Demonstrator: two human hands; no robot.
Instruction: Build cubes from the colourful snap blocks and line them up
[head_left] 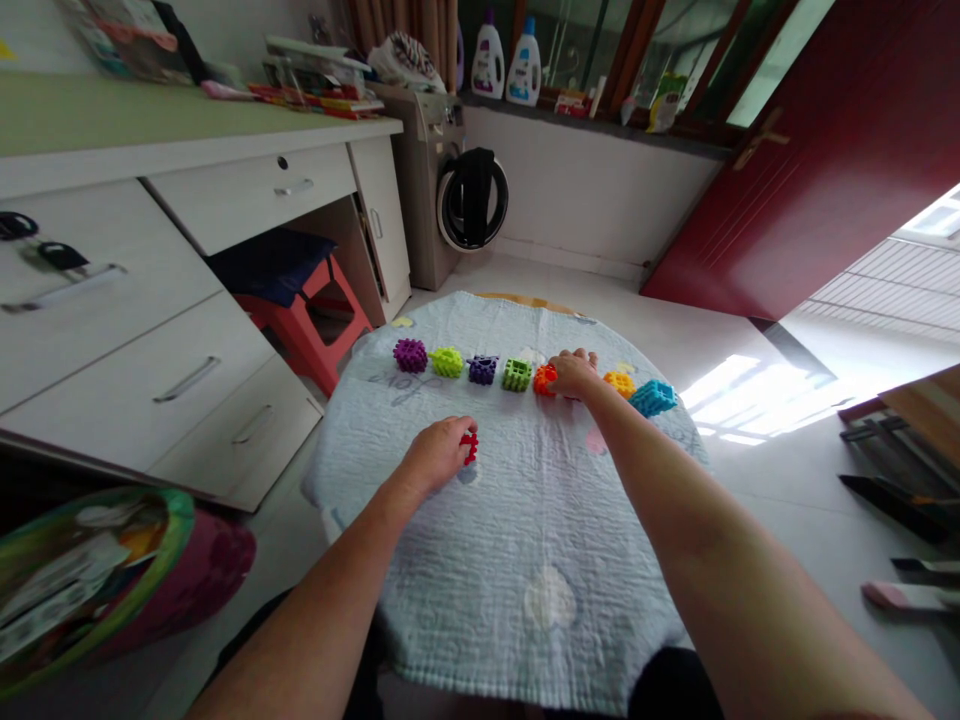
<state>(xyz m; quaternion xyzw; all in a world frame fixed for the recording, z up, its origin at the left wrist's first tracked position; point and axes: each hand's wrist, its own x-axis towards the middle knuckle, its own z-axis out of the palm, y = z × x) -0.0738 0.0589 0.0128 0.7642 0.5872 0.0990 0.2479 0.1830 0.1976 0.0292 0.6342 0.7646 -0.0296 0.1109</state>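
Observation:
My left hand (439,452) is closed around a small red toothed building piece (470,447), just over the near middle of the cloth. My right hand (576,373) reaches to the row of building blocks, with its fingers bent down and its thumb side against an orange-red block (544,380). What lies under its palm is mostly hidden. Left of it in the row stand a green block (517,375), a dark purple block (483,369), a yellow-green block (448,362) and a magenta block (410,355). To its right are a yellow-orange block (620,384) and a blue block (654,398).
A pale blue patterned cloth (495,580) covers the round table. A red stool (322,320) stands under the desk at left, near a washing machine (427,180) with its door open. A filled bin (187,560) is at lower left, and a red door (757,190) at right.

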